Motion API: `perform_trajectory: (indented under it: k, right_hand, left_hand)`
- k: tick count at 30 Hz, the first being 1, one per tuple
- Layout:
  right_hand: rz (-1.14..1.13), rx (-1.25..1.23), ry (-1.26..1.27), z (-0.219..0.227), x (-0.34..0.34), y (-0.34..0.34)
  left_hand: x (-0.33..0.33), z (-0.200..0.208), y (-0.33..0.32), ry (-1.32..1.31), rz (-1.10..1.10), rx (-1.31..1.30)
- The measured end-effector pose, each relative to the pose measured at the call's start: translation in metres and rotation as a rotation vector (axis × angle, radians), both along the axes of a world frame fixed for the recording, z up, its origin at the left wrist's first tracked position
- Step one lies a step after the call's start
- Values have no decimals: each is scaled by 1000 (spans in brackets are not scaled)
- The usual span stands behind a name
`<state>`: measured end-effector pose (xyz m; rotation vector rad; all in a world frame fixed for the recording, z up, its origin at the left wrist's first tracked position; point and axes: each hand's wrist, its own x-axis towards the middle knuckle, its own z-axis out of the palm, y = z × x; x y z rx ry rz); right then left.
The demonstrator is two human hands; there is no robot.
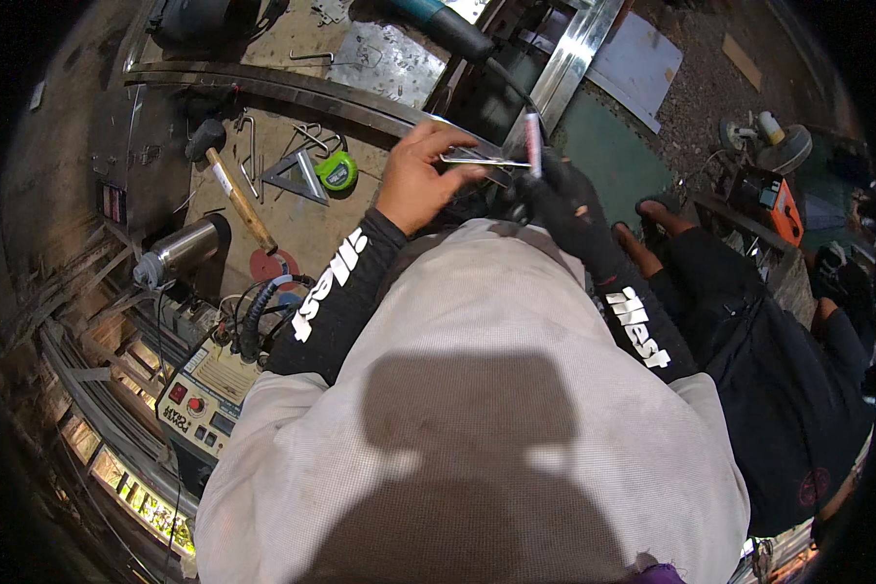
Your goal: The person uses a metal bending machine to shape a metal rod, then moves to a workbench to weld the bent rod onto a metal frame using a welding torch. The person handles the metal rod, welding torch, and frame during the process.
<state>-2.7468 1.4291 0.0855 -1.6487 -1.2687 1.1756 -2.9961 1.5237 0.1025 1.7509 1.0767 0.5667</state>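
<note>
My left hand, bare below a black sleeve, is closed with thumb and fingers round one end of a thin shiny metal piece. Its exact kind does not show. The piece reaches across to my right hand, which wears a dark glove. Upright out of the gloved fingers stands a slim white and red marker-like stick, its lower end hidden in the grip. Both hands are close together in front of my body, just this side of a long metal bar.
Left on the board lie a hammer, a triangular square, a green tape measure and a steel flask. A welding machine stands lower left. A power tool lies ahead. Another person in dark clothes sits at right.
</note>
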Motion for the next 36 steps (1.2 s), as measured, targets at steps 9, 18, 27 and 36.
perform_trajectory:
  k: [9,18,27,36]
  right_hand:
    - [-227,-28,123,-29,21,-8]
    - [-344,-42,436,-41,25,4]
    - [-62,361,-237,-35,6,9]
    - [-107,216,229,-70,14,37]
  left_hand:
    - [-1,-47,12,419,-325,635]
    - [10,-58,15,439,-407,584]
    - [11,-63,18,401,-402,577]
    - [11,-67,15,396,-390,600]
